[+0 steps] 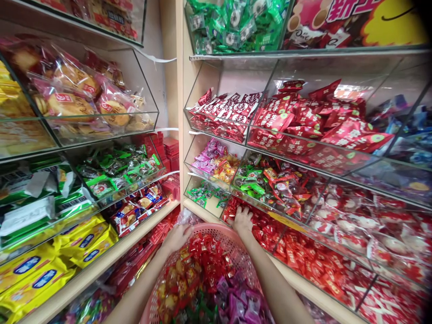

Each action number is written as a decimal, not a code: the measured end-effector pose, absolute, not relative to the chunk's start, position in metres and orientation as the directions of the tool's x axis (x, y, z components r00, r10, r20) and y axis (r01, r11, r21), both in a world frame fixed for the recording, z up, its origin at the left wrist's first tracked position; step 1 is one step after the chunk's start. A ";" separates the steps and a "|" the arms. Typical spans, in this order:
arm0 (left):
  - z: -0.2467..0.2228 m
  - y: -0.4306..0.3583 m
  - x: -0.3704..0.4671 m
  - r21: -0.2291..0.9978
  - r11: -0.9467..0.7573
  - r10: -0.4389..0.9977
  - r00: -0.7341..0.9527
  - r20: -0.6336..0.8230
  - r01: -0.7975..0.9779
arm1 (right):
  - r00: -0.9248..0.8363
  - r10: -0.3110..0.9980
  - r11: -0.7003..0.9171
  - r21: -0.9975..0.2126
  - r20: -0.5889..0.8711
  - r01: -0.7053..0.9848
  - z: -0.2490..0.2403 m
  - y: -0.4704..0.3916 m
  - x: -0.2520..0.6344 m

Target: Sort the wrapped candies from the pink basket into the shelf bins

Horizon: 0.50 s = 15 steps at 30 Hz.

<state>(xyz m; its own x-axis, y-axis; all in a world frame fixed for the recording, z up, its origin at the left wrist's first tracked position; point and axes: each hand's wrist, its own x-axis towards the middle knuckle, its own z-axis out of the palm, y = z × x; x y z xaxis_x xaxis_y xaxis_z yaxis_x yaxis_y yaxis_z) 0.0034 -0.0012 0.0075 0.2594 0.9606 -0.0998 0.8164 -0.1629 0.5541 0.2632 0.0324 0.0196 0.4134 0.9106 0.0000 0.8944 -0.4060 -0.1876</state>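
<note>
The pink basket [211,226] is located at bottom center, between the person's forearms, beneath the shelf corner. Its contents are grouped by wrapper: red candies [206,252] toward the far side, golden candies [178,281] at left, purple candies [241,302] at right and green candies [197,308] at the near side.

The left hand [177,236] is positioned at the far left rim of the basket. Its fingers are partly hidden; whether they close on the rim cannot be told.

The right hand [243,220] extends past the right side of the rim to the low bin of dark red candies [265,228]. Its fingers are spread apart over these candies; no item is visible in their grip.

Adjacent items: small green-wrapped candies [202,192] occupy the bin just left of the right hand. Red-and-blue packets [140,209] occupy the lowest left shelf, beside yellow packets [37,274].
</note>
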 end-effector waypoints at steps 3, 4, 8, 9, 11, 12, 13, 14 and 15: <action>0.008 -0.001 0.004 0.548 -0.159 0.958 0.262 -0.115 0.821 | 0.455 0.881 -0.473 -0.197 -0.133 0.859 0.027 0.036 0.262; 0.009 -0.001 0.004 0.546 -0.157 0.958 0.261 -0.118 0.823 | 0.465 0.869 -0.492 -0.193 -0.170 0.849 0.029 0.038 0.262; 0.010 -0.001 0.004 0.537 -0.153 0.960 0.254 -0.118 0.830 | 0.459 0.869 -0.488 -0.166 -0.185 0.857 0.028 0.041 0.261; 0.010 -0.001 0.004 0.536 -0.154 0.960 0.254 -0.117 0.830 | 0.449 0.879 -0.472 -0.159 -0.162 0.867 0.026 0.042 0.262; 0.010 -0.001 0.004 0.536 -0.159 0.959 0.258 -0.116 0.829 | 0.422 0.900 -0.434 -0.144 -0.108 0.889 0.021 0.042 0.262; 0.010 -0.001 0.004 0.536 -0.159 0.959 0.260 -0.117 0.829 | 0.408 0.909 -0.417 -0.138 -0.087 0.898 0.019 0.042 0.263; 0.010 -0.001 0.004 0.538 -0.160 0.958 0.262 -0.119 0.828 | 0.400 0.914 -0.407 -0.132 -0.076 0.904 0.018 0.041 0.263; 0.010 -0.001 0.003 0.539 -0.159 0.957 0.263 -0.121 0.827 | 0.398 0.914 -0.405 -0.128 -0.076 0.905 0.018 0.041 0.262; 0.009 -0.001 0.003 0.541 -0.159 0.957 0.264 -0.123 0.826 | 0.403 0.911 -0.412 -0.126 -0.089 0.903 0.019 0.041 0.262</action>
<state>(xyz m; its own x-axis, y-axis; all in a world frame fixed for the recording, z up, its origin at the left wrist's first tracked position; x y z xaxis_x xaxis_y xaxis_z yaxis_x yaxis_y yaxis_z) 0.0033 -0.0005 0.0094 0.2644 0.9565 -0.1229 0.8261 -0.1589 0.5407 0.2620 0.0413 0.0193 0.4028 0.9109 -0.0892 0.9026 -0.4116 -0.1264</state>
